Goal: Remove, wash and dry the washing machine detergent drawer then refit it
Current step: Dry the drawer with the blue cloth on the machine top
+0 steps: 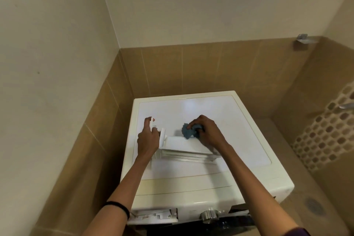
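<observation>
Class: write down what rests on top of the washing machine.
The detergent drawer lies on the washing machine, gripped by the left hand; the right hand holds a blue cloth against it. The surface beneath them is covered.

The glossy white flat top of the cream washing machine (220,119) in front of me carries everything here; the machine stands tight in a corner of tan tiled walls (191,67). Directly on the top rests one thing, the long white plastic detergent drawer (183,144). It lies crosswise on the left half, with its broad end panel at the left and its body running right.
</observation>
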The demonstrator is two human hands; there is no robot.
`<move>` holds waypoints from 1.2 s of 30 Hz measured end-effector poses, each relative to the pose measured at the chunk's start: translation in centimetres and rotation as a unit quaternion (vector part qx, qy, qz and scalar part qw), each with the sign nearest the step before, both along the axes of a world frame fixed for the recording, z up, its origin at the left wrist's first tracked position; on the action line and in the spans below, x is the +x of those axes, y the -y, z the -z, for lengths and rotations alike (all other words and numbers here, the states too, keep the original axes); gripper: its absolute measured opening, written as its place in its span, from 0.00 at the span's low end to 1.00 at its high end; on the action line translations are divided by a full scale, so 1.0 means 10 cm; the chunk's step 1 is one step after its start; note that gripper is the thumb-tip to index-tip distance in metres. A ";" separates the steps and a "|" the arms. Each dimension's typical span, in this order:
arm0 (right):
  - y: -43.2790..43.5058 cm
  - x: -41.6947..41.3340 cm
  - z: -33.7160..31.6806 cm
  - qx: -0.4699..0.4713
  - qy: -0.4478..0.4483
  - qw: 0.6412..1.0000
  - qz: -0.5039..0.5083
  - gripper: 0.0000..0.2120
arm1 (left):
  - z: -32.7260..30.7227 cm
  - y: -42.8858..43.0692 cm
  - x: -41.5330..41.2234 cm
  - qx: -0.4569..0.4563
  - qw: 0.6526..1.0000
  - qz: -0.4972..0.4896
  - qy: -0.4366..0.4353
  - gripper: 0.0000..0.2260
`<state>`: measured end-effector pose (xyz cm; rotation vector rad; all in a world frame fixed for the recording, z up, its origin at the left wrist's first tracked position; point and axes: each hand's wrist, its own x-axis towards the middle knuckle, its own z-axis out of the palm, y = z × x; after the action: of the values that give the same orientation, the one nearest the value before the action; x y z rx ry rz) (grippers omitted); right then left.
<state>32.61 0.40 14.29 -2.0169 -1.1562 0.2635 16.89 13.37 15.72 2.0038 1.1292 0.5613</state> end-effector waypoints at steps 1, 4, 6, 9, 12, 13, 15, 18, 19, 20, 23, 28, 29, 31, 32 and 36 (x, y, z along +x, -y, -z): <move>-0.03 -0.04 -0.03 0.014 0.003 1.000 -0.007 0.20 | 0.00 0.01 -0.03 0.028 0.999 0.009 0.018 0.17; -0.13 -0.19 -0.07 0.022 0.024 0.999 -0.036 0.21 | 0.10 0.01 -0.11 0.071 0.995 0.024 0.069 0.17; -0.19 -0.28 -0.02 0.016 0.045 0.998 -0.050 0.21 | 0.19 0.02 -0.17 0.076 0.993 0.031 0.089 0.16; -0.26 -0.41 0.12 0.003 0.077 0.995 -0.056 0.17 | 0.31 0.07 -0.25 0.087 0.986 0.056 0.130 0.16; -0.26 -0.59 0.27 0.004 0.119 0.992 -0.044 0.16 | 0.44 0.09 -0.34 0.074 0.985 0.062 0.145 0.16; -0.25 -0.63 0.30 0.012 0.132 0.991 -0.035 0.15 | 0.47 0.09 -0.36 0.064 0.985 0.061 0.145 0.16; -0.25 -0.66 0.35 0.021 0.155 0.988 -0.021 0.15 | 0.48 0.11 -0.40 0.042 0.988 0.060 0.139 0.15; -0.28 -0.64 0.45 0.012 0.171 0.985 -0.021 0.15 | 0.49 0.15 -0.48 0.002 0.991 0.061 0.115 0.14; -0.28 -0.64 0.50 0.007 0.177 0.984 -0.026 0.15 | 0.52 0.17 -0.50 -0.011 0.992 0.066 0.110 0.14; -0.28 -0.64 0.56 0.002 0.184 0.982 -0.031 0.15 | 0.57 0.19 -0.52 -0.021 0.992 0.072 0.104 0.15; -0.28 -0.64 0.67 0.004 0.183 0.982 -0.038 0.16 | 0.66 0.21 -0.58 -0.036 0.988 0.101 0.111 0.16; -0.29 -0.65 0.74 -0.006 0.150 0.988 -0.040 0.16 | 0.68 0.21 -0.60 -0.093 0.981 0.117 0.123 0.20; -0.29 -0.65 0.74 -0.009 0.139 0.989 -0.045 0.16 | 0.67 0.21 -0.60 -0.107 0.979 0.116 0.131 0.21; -0.25 -0.66 0.74 -0.014 0.126 0.990 -0.058 0.15 | 0.64 0.20 -0.58 -0.138 0.975 0.105 0.137 0.23; -0.24 -0.66 0.75 -0.013 0.123 0.990 -0.063 0.15 | 0.62 0.18 -0.54 -0.138 0.979 0.089 0.123 0.24; -0.25 -0.64 0.79 -0.015 0.117 0.991 -0.056 0.13 | 0.45 -0.01 -0.23 -0.080 0.993 -0.011 -0.086 0.31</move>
<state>26.17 2.93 6.38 -2.0517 -1.4208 0.1023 14.59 13.46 11.22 1.9313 1.2598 0.3032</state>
